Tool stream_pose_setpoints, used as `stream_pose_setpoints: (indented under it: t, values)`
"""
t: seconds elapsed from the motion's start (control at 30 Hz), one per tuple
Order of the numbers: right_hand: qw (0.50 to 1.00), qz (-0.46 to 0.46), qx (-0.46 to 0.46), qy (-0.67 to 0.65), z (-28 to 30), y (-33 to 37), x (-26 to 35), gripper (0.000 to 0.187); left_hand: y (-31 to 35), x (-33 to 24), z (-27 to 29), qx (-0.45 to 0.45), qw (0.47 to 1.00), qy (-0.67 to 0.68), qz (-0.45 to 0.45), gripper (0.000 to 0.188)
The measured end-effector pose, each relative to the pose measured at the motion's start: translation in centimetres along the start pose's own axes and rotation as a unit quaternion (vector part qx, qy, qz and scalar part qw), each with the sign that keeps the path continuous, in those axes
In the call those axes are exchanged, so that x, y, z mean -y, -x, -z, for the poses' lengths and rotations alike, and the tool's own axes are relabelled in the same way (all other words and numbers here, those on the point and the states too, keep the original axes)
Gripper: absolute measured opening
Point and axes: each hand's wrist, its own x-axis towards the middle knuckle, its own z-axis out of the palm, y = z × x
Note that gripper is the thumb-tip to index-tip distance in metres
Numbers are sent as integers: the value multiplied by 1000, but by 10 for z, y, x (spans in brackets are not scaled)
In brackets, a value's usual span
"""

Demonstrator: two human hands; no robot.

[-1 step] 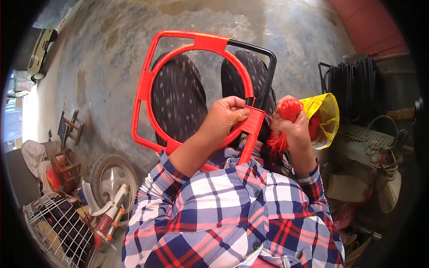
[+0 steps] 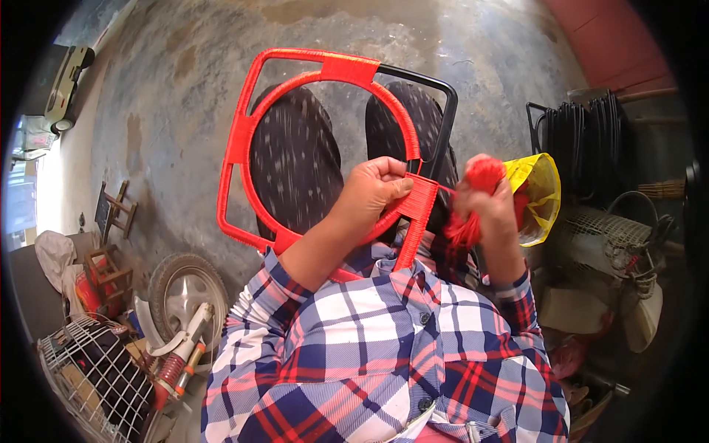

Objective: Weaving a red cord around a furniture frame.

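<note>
Across my knees lies a black metal frame [image 2: 448, 111], a rounded square around a ring, mostly wrapped in red cord. Bare black metal shows at its upper right corner and on a short piece of the ring. My left hand [image 2: 375, 190] pinches the frame at the edge of the wrapped band [image 2: 419, 198] on the right side. To the right, my right hand [image 2: 484, 199] is closed around a bundle of red cord [image 2: 485, 175], with loose strands hanging below. A strand stretches from the band to this hand, which is slightly blurred.
A yellow bag [image 2: 543, 199] with red material inside is beside my right hand. Black frames [image 2: 583, 136] stand stacked at the right, near a wire basket [image 2: 602, 232]. At the left are a wheel [image 2: 188, 295], a white wire crate [image 2: 96, 376] and a small wooden stool [image 2: 118, 214].
My right hand has moved slightly right and up with the cord bundle, and the strand to the band now runs straighter. My left hand and the frame stay nearly in place.
</note>
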Motion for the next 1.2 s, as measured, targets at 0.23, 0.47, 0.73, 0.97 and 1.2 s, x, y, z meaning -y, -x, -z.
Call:
stream_pose_setpoints:
  t: [0.23,0.47,0.73,0.97,1.2]
  values:
    - [985,-26,-69,154,42,-11,12,21,-11,-7,3,41,996,-76,16,37]
    - [985,-51,-1,167,10,-3,-11,16,-6,-1,6,43,998,49,14,26]
    - [980,-28,28,197,-11,-16,-18,23,-7,-7,3,-5,1000,-11,3,28]
    - [994,-44,8,98,-43,-20,-16,30,0,-11,-4,-93,991,-68,-72,30]
    - [998,-41,12,40,-28,-20,-21,31,74,-48,7,-71,885,-408,-212,15]
